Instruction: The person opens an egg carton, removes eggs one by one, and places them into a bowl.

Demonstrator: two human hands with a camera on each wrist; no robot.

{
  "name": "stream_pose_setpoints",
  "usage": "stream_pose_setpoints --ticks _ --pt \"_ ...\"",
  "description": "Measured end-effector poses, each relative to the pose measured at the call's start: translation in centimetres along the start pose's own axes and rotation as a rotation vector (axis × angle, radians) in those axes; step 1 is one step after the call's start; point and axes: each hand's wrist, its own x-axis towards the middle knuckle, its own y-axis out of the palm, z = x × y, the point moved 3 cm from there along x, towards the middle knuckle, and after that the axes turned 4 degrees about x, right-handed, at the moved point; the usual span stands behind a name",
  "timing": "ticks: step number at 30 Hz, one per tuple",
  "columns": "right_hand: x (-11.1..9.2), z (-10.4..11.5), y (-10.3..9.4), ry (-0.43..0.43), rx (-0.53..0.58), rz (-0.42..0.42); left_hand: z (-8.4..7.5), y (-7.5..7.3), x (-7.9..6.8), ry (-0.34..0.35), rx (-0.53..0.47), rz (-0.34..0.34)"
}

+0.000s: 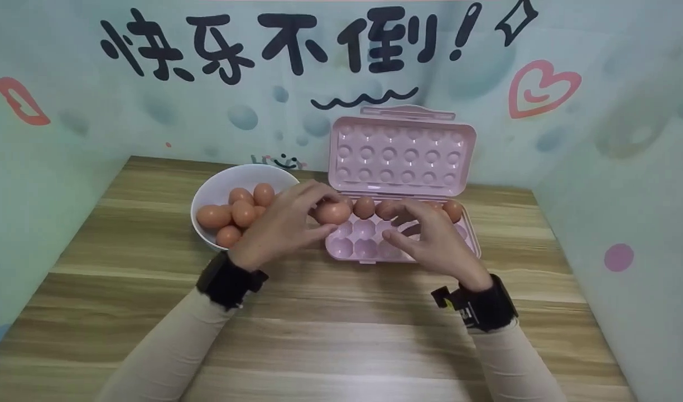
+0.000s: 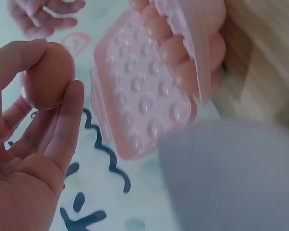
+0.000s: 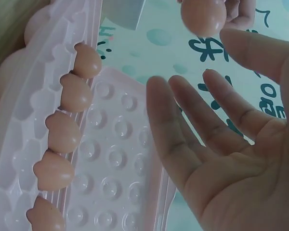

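Observation:
Between its thumb and fingers, my left hand pinches a brown egg above the left end of a pink egg carton. In the left wrist view the held egg is gripped at its sides. My right hand is over the carton's right part with fingers apart; the right wrist view shows its palm bare. Along the carton's back row sit several eggs, partly hidden by both hands in the head view. The visible cups in front of that row hold nothing.
The carton's dimpled lid stands raised at the back, near the printed backdrop. Left of the carton, a white bowl holds several brown eggs, partly behind my left hand. All stand on a wood-grain table.

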Motion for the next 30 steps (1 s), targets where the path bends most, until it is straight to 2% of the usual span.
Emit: stream_pose_setpoints --ticks 5,10,12,15,19,25,30 --pt "-0.1 0.0 -0.6 -0.034 -0.061 -0.028 2.0 -2.8 0.1 -0.066 0.069 0.093" --pt "-0.2 -0.1 -1.1 -0.067 -0.099 -0.051 4.3 -4.2 0.3 -0.077 0.126 0.182" --pt "-0.2 -0.1 -1.1 -0.069 -0.115 -0.054 5.1 -4.5 0.3 -0.083 0.153 0.222" --pt "-0.2 -0.1 -1.1 -0.065 -0.136 -0.052 6.2 -4.5 0.2 -0.131 0.187 0.298" --pt "-0.2 -0.1 -1.1 -0.066 -0.153 -0.051 7.0 -4.2 0.3 -0.182 0.188 0.38" --pt "-0.3 -0.1 -1.2 -0.077 -0.17 -0.055 7.4 -4.1 0.4 -0.211 0.151 0.417" --pt "-0.3 -0.3 -1.1 -0.067 -0.173 -0.054 7.8 -4.1 0.2 -0.272 0.116 0.436"
